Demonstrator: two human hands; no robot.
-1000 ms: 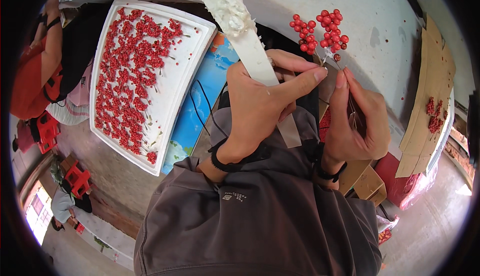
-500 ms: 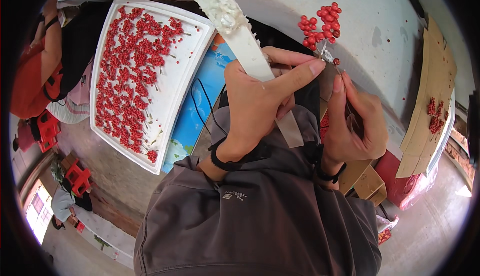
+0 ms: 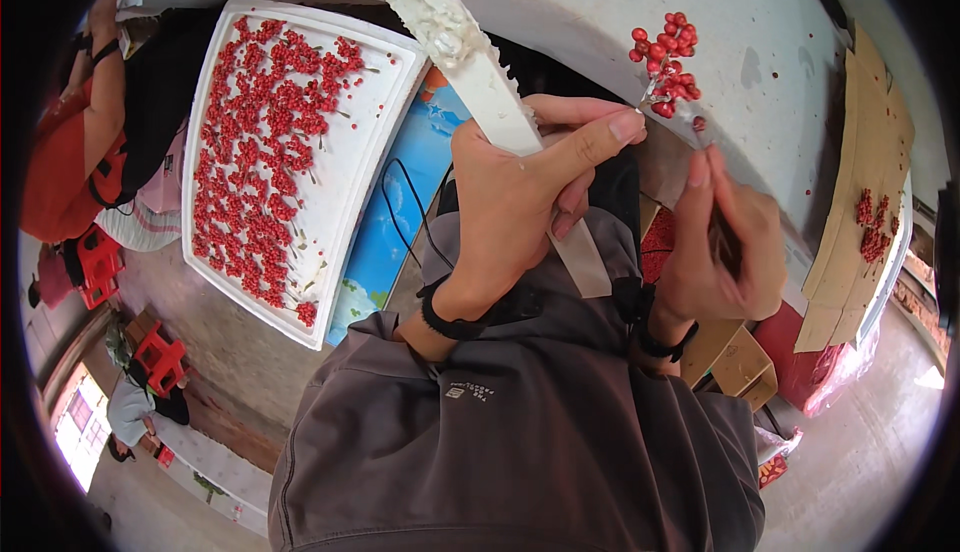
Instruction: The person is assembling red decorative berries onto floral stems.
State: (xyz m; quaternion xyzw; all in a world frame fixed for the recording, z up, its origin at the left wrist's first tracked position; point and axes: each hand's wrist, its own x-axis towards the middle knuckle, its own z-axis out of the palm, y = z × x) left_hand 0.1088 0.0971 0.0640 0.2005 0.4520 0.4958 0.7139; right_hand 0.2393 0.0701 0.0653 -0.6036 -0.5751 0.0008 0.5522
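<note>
My left hand (image 3: 520, 197) is closed around a flat pale strip (image 3: 505, 117) whose far end carries a thick, lumpy whitish paste (image 3: 435, 12). Between its thumb and forefinger it also pinches the stem of a red berry sprig (image 3: 668, 47), which leans up and to the right. Some whitish stuff shows on the sprig's stem. Just to the right, the thumb and fingertips of my right hand (image 3: 730, 252) pinch a single red berry (image 3: 699, 124) by its thin stem. That berry is close below the sprig's lower cluster, with a small gap between them.
A white foam tray (image 3: 365, 152) full of red berry sprigs lies left, over a blue printed surface (image 3: 440, 117) crossed by a black cable. Cardboard (image 3: 835, 242) with more sprigs stands right. A pale table (image 3: 560, 2) spans the back. A person in orange (image 3: 65, 177) sits far left.
The sprig has turned and tipped to the right in my left fingers. My right hand has shifted slightly right with the single berry, away from my left fingertips.
</note>
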